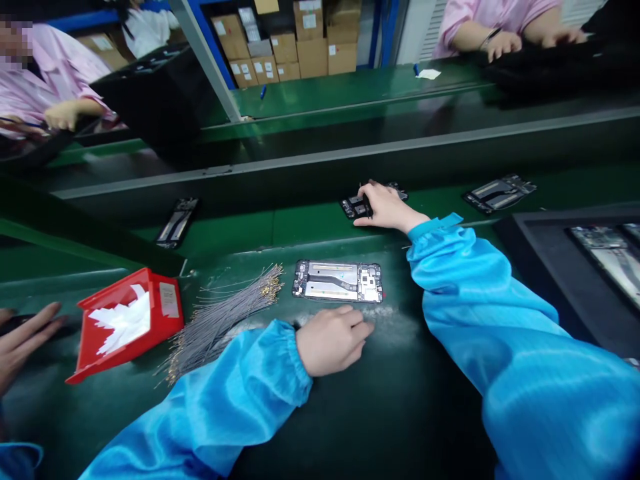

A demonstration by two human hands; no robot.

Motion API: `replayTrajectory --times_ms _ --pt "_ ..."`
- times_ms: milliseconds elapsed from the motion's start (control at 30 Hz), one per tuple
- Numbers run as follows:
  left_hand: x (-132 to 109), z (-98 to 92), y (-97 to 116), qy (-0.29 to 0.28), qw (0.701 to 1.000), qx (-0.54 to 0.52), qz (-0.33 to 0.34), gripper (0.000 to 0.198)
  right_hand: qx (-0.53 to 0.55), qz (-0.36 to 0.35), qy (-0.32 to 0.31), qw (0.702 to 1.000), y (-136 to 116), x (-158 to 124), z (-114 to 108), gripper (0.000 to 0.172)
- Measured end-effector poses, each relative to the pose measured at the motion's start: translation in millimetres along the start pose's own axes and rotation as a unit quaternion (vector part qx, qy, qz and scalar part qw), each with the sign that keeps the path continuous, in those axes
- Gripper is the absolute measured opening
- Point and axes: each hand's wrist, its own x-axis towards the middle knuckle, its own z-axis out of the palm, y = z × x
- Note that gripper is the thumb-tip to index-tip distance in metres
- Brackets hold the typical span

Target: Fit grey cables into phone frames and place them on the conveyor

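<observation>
An opened phone point(334, 281), its metal midframe, circuit board and dark ribbon cable exposed, lies flat on the green bench before me. My left hand point(334, 340) rests just below its near edge, fingers curled together; whatever they may hold is hidden. Farther off, my right hand point(385, 208) reaches to the green strip beyond the bench edge. Its thumb and fingers grip another opened phone point(351, 208), partly covered by the hand. Left of the first phone lies a loose bundle of thin grey cables point(227, 320) with gold-coloured ends.
A red bin point(173, 320) holds white paper strips point(125, 320). More opened phones lie on the strip, one at left point(179, 222), one at right point(500, 193). A black tray point(530, 240) with phones stands right. Another person's hand point(27, 340) is at far left; co-workers sit opposite.
</observation>
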Motion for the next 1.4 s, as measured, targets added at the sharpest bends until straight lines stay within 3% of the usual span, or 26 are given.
replayTrajectory --times_ms 67,200,367,500,667,833,967,1067,1233,1400 --pt "1 5.0 2 0.005 1.0 0.006 -0.011 0.031 -0.01 0.012 -0.031 0.999 9 9 5 0.064" --pt "3 9.4 -4 0.026 0.999 0.012 -0.035 0.035 -0.014 0.044 -0.063 0.997 21 19 8 0.067" --pt "14 7.0 -23 0.046 0.995 0.015 -0.088 0.036 -0.081 -0.003 0.0 0.997 31 19 -3 0.064" --pt "36 -1.2 -49 0.072 0.987 0.036 -0.14 0.039 -0.124 0.037 0.069 0.989 42 10 -11 0.053" --pt "51 -14.8 -71 0.092 0.967 0.066 -0.23 0.041 -0.106 0.075 0.065 0.989 51 -4 -8 0.048" --pt "8 -40.9 -82 0.106 0.961 0.083 -0.241 0.037 -0.054 0.081 0.027 0.995 57 -10 0 0.054" --pt "-43 -61.4 -95 0.106 0.933 0.1 -0.327 0.028 -0.064 0.034 0.024 0.997 63 -15 4 0.045" --pt "-67 -61.3 -101 0.074 0.915 0.097 -0.384 0.026 -0.077 0.024 0.047 0.996 64 -19 -1 0.042" --pt "-76 -47.1 -104 0.031 0.902 0.082 -0.423 0.018 -0.067 -0.038 0.098 0.992 37 -32 -18 0.041" --pt "-59 -39.6 -89 0.073 0.912 0.108 -0.39 0.013 -0.048 -0.203 0.028 0.978 -20 -70 -12 0.04"
